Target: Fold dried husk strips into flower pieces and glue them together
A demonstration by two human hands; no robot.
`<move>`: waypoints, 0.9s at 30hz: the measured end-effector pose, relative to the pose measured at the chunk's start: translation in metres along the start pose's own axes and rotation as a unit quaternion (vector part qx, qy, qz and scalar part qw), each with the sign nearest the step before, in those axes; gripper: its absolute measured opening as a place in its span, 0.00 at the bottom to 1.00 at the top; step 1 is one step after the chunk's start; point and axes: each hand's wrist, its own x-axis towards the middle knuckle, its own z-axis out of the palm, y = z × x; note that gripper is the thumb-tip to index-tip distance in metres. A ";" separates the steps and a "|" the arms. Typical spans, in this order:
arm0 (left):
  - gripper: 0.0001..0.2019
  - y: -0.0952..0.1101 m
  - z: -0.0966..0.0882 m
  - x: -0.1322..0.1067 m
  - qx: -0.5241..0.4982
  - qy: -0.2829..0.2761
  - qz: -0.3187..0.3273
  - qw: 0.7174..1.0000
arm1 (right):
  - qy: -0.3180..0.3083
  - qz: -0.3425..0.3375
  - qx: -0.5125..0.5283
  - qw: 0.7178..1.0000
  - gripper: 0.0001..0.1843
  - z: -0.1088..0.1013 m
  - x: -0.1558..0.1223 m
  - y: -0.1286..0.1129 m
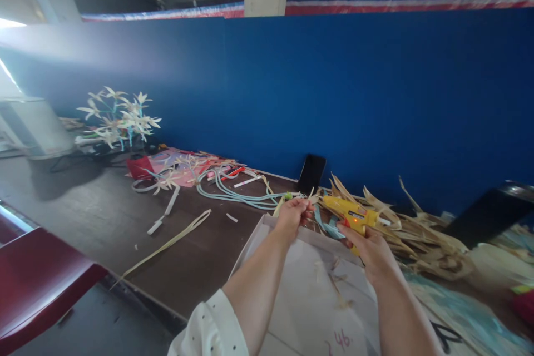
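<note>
1. At far left stand the pale flowers [129,117]; I judge their thin petals brittle, so the stems look the safer hold
2. Right of them and nearer me, a looped dry strip [177,238] lies on the dark table [208,261], probably light and bendy
3. My left hand [292,217], over the far left corner of the shallow white box [300,289], has its fingertips closed in a pinch on a small pale piece [313,198]
4. I expect that piece to be nearly weightless, soft enough to bend and quick to split, so I'd hold it lightly by its edge; it looks cream-coloured and narrow, but my fingers hide its full shape
5. Just to its right, over the box's far edge, is the glue gun [348,212]; I judge it light, stiff and smooth, to be held by the handle and never by the nozzle, which is likely hot; it is bright yellow, with a small orange light on its side, and points left
6. My right hand [370,253] is wrapped round its handle; whether I'm pressing the trigger, I cannot tell
7. Farther right lie tan, curled husks [434,250], likely light and crackly
</note>
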 end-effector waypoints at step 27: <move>0.04 0.002 0.001 0.000 -0.016 0.005 -0.015 1.000 | -0.048 -0.007 -0.085 0.995 0.24 -0.001 0.006 0.009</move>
